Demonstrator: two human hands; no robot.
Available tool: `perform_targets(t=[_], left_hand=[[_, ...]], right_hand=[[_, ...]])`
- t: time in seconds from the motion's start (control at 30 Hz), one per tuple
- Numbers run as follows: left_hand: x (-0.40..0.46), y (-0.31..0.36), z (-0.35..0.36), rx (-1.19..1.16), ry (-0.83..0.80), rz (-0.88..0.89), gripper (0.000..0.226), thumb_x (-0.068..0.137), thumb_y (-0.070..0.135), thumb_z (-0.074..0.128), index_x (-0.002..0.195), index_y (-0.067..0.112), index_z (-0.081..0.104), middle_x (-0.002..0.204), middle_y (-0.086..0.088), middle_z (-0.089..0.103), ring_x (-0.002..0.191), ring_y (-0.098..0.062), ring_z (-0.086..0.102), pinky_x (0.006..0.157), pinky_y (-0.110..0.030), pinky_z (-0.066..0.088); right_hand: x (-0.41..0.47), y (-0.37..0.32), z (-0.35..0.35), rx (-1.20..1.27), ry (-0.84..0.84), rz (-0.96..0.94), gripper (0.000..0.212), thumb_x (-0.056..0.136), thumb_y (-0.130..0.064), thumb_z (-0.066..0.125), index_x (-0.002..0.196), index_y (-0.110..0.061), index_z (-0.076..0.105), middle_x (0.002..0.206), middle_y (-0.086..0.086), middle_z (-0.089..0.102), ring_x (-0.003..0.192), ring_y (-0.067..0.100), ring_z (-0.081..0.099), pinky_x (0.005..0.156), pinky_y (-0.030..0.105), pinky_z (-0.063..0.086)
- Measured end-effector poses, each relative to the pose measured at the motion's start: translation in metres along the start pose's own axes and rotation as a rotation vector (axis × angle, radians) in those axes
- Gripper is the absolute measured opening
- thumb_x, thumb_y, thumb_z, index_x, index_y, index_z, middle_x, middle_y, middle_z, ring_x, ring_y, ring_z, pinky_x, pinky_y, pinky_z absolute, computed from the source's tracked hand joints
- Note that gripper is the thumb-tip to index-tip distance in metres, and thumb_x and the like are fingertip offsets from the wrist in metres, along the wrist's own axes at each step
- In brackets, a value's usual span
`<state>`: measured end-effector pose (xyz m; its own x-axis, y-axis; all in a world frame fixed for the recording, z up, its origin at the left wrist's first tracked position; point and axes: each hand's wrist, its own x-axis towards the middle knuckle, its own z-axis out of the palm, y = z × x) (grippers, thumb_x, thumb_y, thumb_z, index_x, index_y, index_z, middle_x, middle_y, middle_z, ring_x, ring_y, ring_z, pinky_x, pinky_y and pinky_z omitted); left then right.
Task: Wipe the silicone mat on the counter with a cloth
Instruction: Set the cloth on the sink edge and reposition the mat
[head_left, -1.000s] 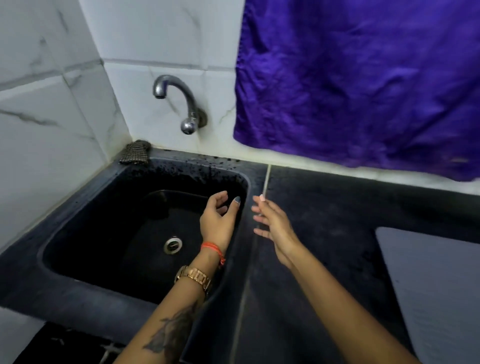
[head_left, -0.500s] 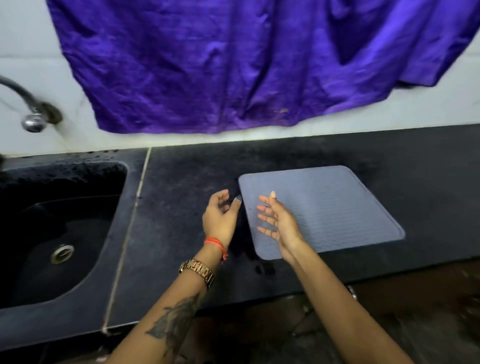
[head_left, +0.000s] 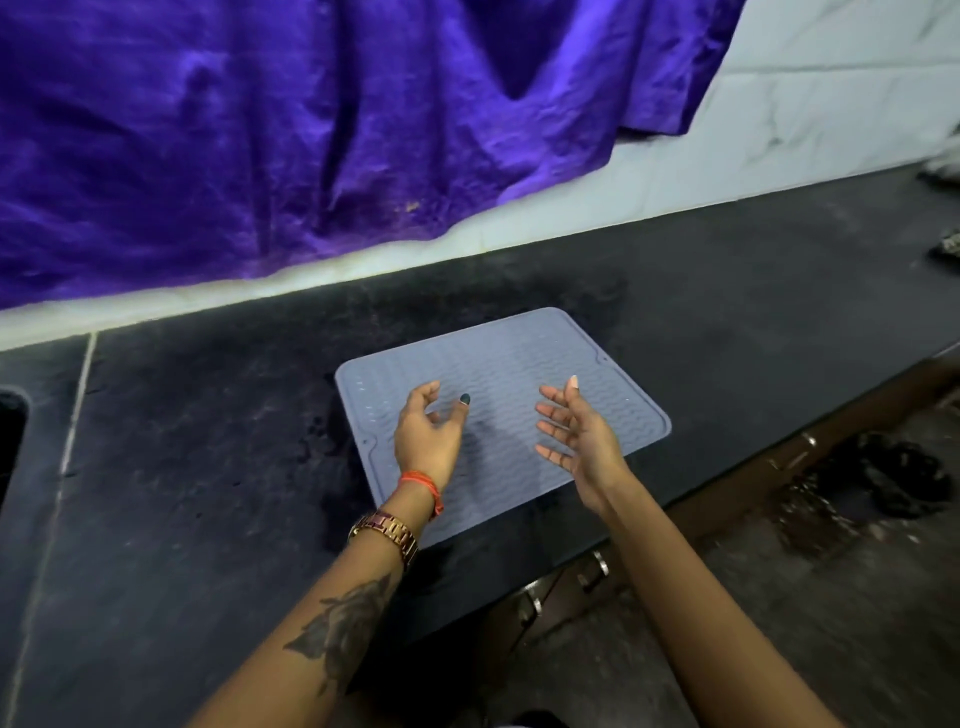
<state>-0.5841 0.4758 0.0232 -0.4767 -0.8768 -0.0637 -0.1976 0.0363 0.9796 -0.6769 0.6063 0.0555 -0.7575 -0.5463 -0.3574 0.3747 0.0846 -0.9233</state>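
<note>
Left hand: the left hand (head_left: 427, 441) is held over the left half of the mat, fingers loosely curled, nothing gripped.
Right hand: the right hand (head_left: 582, 441) is held over the right half, palm turned inward, fingers spread and relaxed, nothing held.
Silicone mat: the grey silicone mat (head_left: 519, 364) is laid flat on the counter near its front edge, turned at a slight angle; a wavy ribbed pattern is seen, and no writing can be read on it.
Counter: the dark counter (head_left: 208, 467) is seen beneath and around the mat.
Wrist: an orange thread (head_left: 423, 486) and a metal watch (head_left: 387, 532) are worn on the left wrist.
Wall: a purple cloth (head_left: 260, 130) is hung above the counter.
</note>
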Motion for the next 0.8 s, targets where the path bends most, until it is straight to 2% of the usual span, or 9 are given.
perform_targets(t=[0.13, 0.23, 0.33, 0.43, 0.5, 0.57, 0.63, 0.73, 0.8], left_hand=[[0.013, -0.001, 0.014, 0.008, -0.006, -0.017, 0.041, 0.084, 0.026, 0.066, 0.121, 0.016, 0.052, 0.124, 0.003, 0.054, 0.100, -0.012, 0.053, 0.090, -0.026, 0.042], [0.025, -0.003, 0.022, 0.006, 0.027, -0.028, 0.040, 0.084, 0.026, 0.066, 0.120, 0.017, 0.052, 0.121, 0.004, 0.054, 0.104, -0.017, 0.055, 0.094, -0.029, 0.043], [0.035, -0.004, 0.027, 0.010, 0.100, -0.041, 0.038, 0.084, 0.024, 0.066, 0.119, 0.017, 0.053, 0.120, 0.003, 0.054, 0.107, -0.023, 0.057, 0.095, -0.032, 0.045], [0.041, -0.007, 0.027, 0.048, 0.192, -0.062, 0.036, 0.085, 0.024, 0.065, 0.118, 0.018, 0.053, 0.120, 0.001, 0.056, 0.106, -0.023, 0.057, 0.092, -0.030, 0.044], [0.044, -0.010, 0.023, 0.111, 0.262, -0.072, 0.036, 0.086, 0.025, 0.064, 0.120, 0.018, 0.053, 0.121, -0.003, 0.056, 0.103, -0.020, 0.056, 0.088, -0.027, 0.043], [0.043, -0.015, 0.015, 0.231, 0.355, -0.079, 0.038, 0.087, 0.027, 0.062, 0.123, 0.017, 0.053, 0.126, -0.008, 0.055, 0.103, -0.021, 0.053, 0.088, -0.031, 0.043], [0.040, -0.020, 0.005, 0.417, 0.465, -0.124, 0.039, 0.087, 0.028, 0.061, 0.124, 0.018, 0.053, 0.130, -0.012, 0.052, 0.114, -0.030, 0.048, 0.096, -0.042, 0.041], [0.032, -0.028, -0.008, 0.606, 0.515, -0.265, 0.047, 0.085, 0.026, 0.062, 0.129, 0.016, 0.049, 0.135, -0.019, 0.046, 0.123, -0.041, 0.037, 0.103, -0.048, 0.031], [0.027, -0.034, -0.013, 0.638, 0.476, -0.323, 0.053, 0.083, 0.023, 0.063, 0.132, 0.013, 0.045, 0.134, -0.023, 0.044, 0.123, -0.042, 0.036, 0.105, -0.045, 0.027]], right_hand=[[0.022, -0.003, -0.017, 0.013, 0.002, 0.021, 0.044, 0.092, -0.055, 0.038, 0.113, -0.024, 0.061, 0.122, 0.001, 0.057, 0.113, 0.018, 0.053, 0.086, 0.034, 0.046], [0.047, -0.008, -0.028, 0.008, -0.015, 0.029, 0.045, 0.091, -0.056, 0.038, 0.114, -0.025, 0.060, 0.121, 0.000, 0.057, 0.112, 0.017, 0.053, 0.079, 0.031, 0.047], [0.074, -0.016, -0.043, -0.004, -0.033, 0.041, 0.047, 0.091, -0.055, 0.040, 0.119, -0.023, 0.058, 0.120, -0.001, 0.056, 0.112, 0.017, 0.052, 0.085, 0.033, 0.046], [0.105, -0.030, -0.062, -0.024, -0.017, 0.036, 0.042, 0.092, -0.048, 0.047, 0.122, -0.020, 0.056, 0.121, 0.000, 0.055, 0.111, 0.018, 0.052, 0.087, 0.035, 0.045], [0.124, -0.036, -0.072, -0.073, 0.059, 0.013, 0.030, 0.091, -0.039, 0.054, 0.115, -0.022, 0.058, 0.121, 0.001, 0.056, 0.110, 0.019, 0.053, 0.087, 0.036, 0.046], [0.142, -0.039, -0.084, -0.251, 0.183, -0.066, 0.023, 0.089, -0.035, 0.059, 0.109, -0.023, 0.061, 0.119, 0.003, 0.060, 0.105, 0.019, 0.055, 0.085, 0.034, 0.046], [0.159, -0.039, -0.096, -0.619, 0.270, -0.179, 0.032, 0.088, -0.034, 0.059, 0.116, -0.017, 0.060, 0.121, 0.010, 0.059, 0.104, 0.026, 0.056, 0.086, 0.035, 0.045], [0.176, -0.036, -0.104, -1.205, 0.210, -0.178, 0.052, 0.087, -0.039, 0.059, 0.131, -0.014, 0.048, 0.130, 0.020, 0.048, 0.115, 0.040, 0.048, 0.091, 0.044, 0.043], [0.179, -0.035, -0.102, -1.332, 0.159, -0.161, 0.060, 0.085, -0.040, 0.061, 0.134, -0.011, 0.043, 0.133, 0.022, 0.043, 0.117, 0.042, 0.044, 0.091, 0.046, 0.043]])
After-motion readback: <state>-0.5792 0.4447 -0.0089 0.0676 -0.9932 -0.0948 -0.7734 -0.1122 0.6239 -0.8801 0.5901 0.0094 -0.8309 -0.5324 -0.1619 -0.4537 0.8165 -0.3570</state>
